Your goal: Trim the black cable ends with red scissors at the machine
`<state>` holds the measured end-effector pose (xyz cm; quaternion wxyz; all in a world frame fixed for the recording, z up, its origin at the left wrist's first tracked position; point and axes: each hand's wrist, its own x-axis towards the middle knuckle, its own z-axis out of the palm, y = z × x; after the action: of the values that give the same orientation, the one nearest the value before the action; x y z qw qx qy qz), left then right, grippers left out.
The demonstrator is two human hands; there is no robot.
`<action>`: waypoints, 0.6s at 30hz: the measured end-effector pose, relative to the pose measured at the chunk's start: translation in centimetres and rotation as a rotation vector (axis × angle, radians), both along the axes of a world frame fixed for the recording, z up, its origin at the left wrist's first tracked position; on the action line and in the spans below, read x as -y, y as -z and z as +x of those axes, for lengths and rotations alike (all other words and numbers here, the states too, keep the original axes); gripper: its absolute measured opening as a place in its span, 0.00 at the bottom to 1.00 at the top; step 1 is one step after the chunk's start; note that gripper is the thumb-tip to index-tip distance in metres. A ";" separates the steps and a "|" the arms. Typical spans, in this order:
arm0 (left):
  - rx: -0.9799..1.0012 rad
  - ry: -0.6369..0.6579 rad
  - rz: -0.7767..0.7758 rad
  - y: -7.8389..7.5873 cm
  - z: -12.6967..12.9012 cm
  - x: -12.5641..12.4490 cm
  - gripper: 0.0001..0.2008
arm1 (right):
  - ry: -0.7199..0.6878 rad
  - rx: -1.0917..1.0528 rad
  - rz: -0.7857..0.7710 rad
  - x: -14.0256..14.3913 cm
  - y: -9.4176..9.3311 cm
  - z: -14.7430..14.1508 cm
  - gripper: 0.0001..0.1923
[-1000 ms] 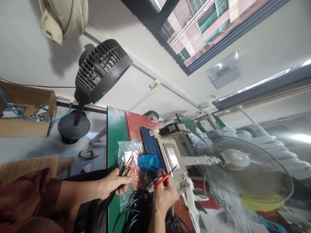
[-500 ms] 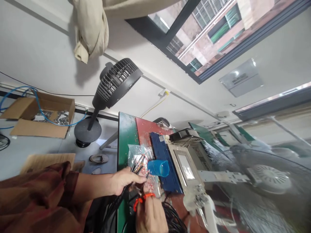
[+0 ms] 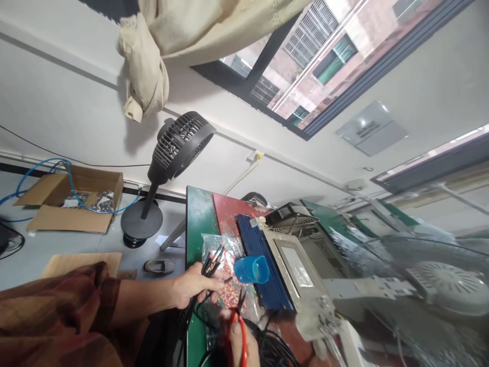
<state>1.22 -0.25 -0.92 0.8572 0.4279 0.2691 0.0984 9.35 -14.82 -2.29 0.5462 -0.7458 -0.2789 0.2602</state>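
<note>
My left hand [image 3: 194, 286] is closed around a bundle of black cables [image 3: 211, 266], whose stripped ends fan out beyond the fingers with thin coloured wires showing. Just to its right and nearer me, my right hand [image 3: 241, 344], partly blurred, grips pliers [image 3: 244, 334] with red-orange handles. Their dark jaws [image 3: 241, 300] point away from me, spread a little and apart from the cables. Under the hands lies a clear plastic bag [image 3: 214, 239] strewn with small red and yellow scraps [image 3: 231, 295]. A blue plastic cup [image 3: 244, 270] stands beside it.
Coiled black cable [image 3: 273, 341] lies right of my right hand. A dark blue slotted panel [image 3: 263, 244] and a beige machine with a screen [image 3: 294, 260] border the work spot. A grey floor fan [image 3: 183, 142] and an open carton [image 3: 72, 219] stand at left.
My right hand has drawn back toward me, away from the left hand, and the pliers' jaws now show separate from the cables. The left hand still grips the bundle. The view has tilted slightly.
</note>
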 end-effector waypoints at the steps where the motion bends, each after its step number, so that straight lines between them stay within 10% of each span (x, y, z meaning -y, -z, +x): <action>1: 0.000 0.012 -0.004 0.0 0.0 0.0 0.23 | 0.003 -0.078 -0.018 -0.2 0.0 -0.5 0.28; 18: -0.012 0.036 0.121 0.2 -0.7 0.0 0.23 | -0.081 -0.507 -0.006 -1.2 -0.3 -1.6 0.30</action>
<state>0.50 -0.24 -1.12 0.8298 0.4843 0.2600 0.0966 7.74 -13.64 -2.02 0.5856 -0.6466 -0.1619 0.4612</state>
